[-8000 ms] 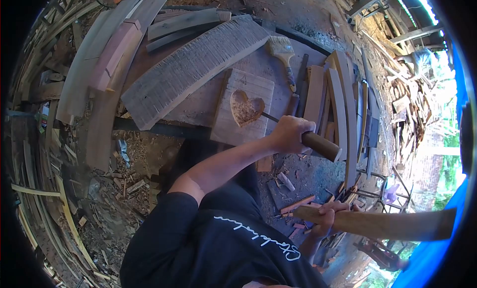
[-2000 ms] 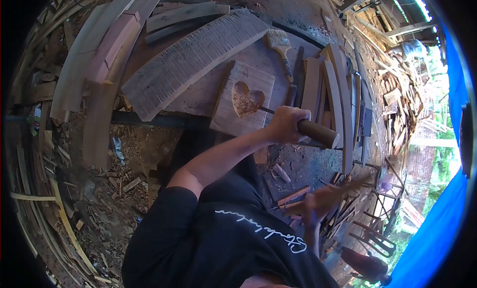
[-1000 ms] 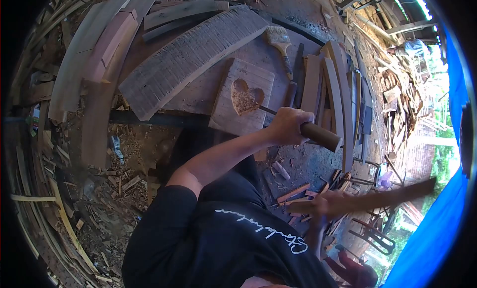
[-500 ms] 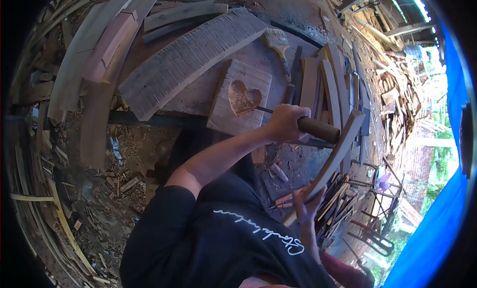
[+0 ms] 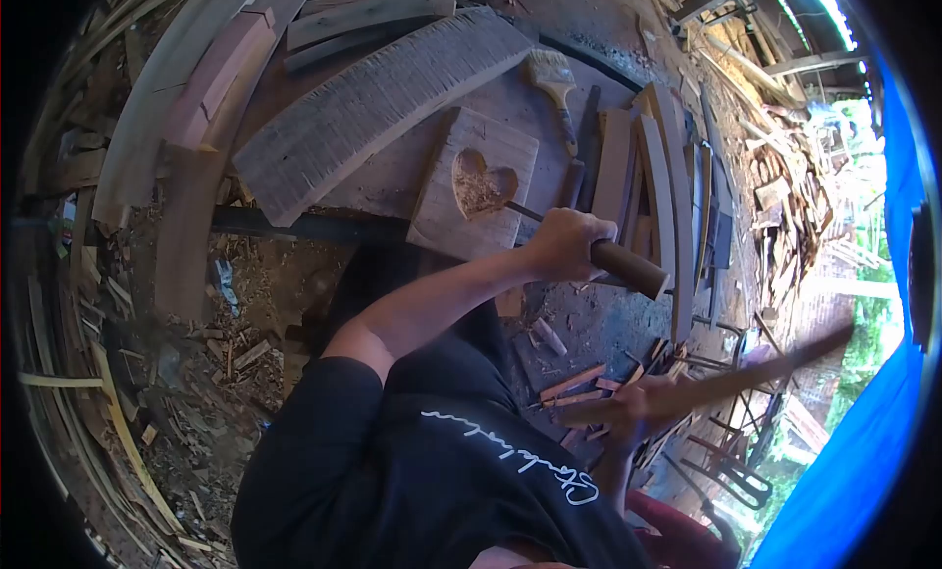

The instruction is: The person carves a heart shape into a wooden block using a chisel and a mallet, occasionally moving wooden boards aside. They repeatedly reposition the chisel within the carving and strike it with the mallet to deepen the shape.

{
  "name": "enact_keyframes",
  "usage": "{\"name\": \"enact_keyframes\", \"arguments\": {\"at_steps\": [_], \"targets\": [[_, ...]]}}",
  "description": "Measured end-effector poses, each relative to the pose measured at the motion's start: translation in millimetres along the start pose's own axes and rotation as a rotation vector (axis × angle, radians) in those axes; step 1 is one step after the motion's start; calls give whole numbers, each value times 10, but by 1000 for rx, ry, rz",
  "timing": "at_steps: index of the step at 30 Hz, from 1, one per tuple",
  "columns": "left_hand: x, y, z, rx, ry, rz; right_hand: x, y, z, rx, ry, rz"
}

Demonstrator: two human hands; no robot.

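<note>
Square wooden board [image 5: 446, 216] lying on the surface [image 5: 392, 177], with a heart-shaped hollow [image 5: 483, 189] cut into its face; clock hours below are read from the board's middle unless stated. Loose shavings lie in the hollow. Left hand [image 5: 567, 245], at four o'clock: fingers clamped around the chisel [image 5: 630, 267], whose thin shaft runs toward ten o'clock from the hand, its tip at the right-hand edge of the hollow. The butt of the handle projects beyond the fist, between three and four o'clock from it. Right hand [image 5: 643, 407], at five o'clock: blurred, fingers closed around a long wooden bar [image 5: 746, 380]. The bar's long end points toward two o'clock from this hand and its short end toward nine; bar and chisel handle are apart. A broad, rough-faced plank [image 5: 383, 98] lies slantwise between ten and eleven o'clock. A paintbrush [image 5: 561, 93] lies between one and two o'clock, bristles uppermost. Narrow wooden strips [image 5: 653, 177] lie side by side at three o'clock. Wood scraps [image 5: 260, 358] are scattered at about eight o'clock, and a blue sheet [image 5: 844, 471] hangs at four, well apart from the board.
</note>
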State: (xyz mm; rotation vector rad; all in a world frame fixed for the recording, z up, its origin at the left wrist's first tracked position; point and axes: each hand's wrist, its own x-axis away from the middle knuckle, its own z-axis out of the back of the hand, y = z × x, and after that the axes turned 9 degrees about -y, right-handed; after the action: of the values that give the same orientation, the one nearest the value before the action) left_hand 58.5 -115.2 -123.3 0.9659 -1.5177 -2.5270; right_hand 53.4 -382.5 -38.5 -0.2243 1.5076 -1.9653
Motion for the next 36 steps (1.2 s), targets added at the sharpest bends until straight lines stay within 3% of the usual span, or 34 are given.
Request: {"name": "enact_keyframes", "arguments": {"at_steps": [1,3,5,6,8,9,11,12,13,15,16,17,19,20,21,23,25,27,28,30,31,33,36], "targets": [[7,9,-10,5,-2,-1,-54,-53,12,-170,84,177],[10,16,12,12,13,-6,33,160,0,-340,117,243],[-4,0,25,-9,18,0,265,920,242,683,-335,108],[-1,5,13,-23,15,9,274,778,188,683,-331,109],[-49,-35,37,-30,26,-6,111,319,3,218,-199,-331],[14,-13,-7,-14,0,-9,97,209,21,220,-199,-350],[46,-15,-6,-13,-24,-4,-22,66,35,-14,87,55],[37,-10,4,-19,-27,-5,-59,-44,-23,-232,96,145],[32,-8,-2,-20,-24,-10,-4,159,15,-231,95,151],[32,-11,-2,-28,5,-8,96,608,4,343,77,224],[40,-5,-7,-31,7,-12,201,552,7,724,-233,111],[52,-3,-21,-42,-11,-9,231,553,73,724,-231,113],[19,-35,31,-62,-12,6,126,420,118,227,-215,-202],[40,-22,25,-47,-23,15,61,220,64,155,-50,-100],[38,-18,25,-39,-32,14,20,108,1,155,-40,-111],[47,-19,9,-37,-39,5,-59,2,-42,-272,120,169],[45,-37,25,-45,-33,-4,117,618,79,-186,83,230],[67,-68,21,-40,-29,54,325,1128,193,619,-308,-34],[65,-89,9,-43,-22,51,266,992,175,619,-309,-26],[107,-140,-14,-90,-76,-19,66,414,75,181,-182,-240],[173,-132,-55,-77,-92,-8,44,224,46,183,-177,-264],[145,-169,-50,-82,-108,-45,-121,26,-38,-43,107,84],[155,-158,-77,-171,-151,-50,-132,98,6,-44,111,138]]}}
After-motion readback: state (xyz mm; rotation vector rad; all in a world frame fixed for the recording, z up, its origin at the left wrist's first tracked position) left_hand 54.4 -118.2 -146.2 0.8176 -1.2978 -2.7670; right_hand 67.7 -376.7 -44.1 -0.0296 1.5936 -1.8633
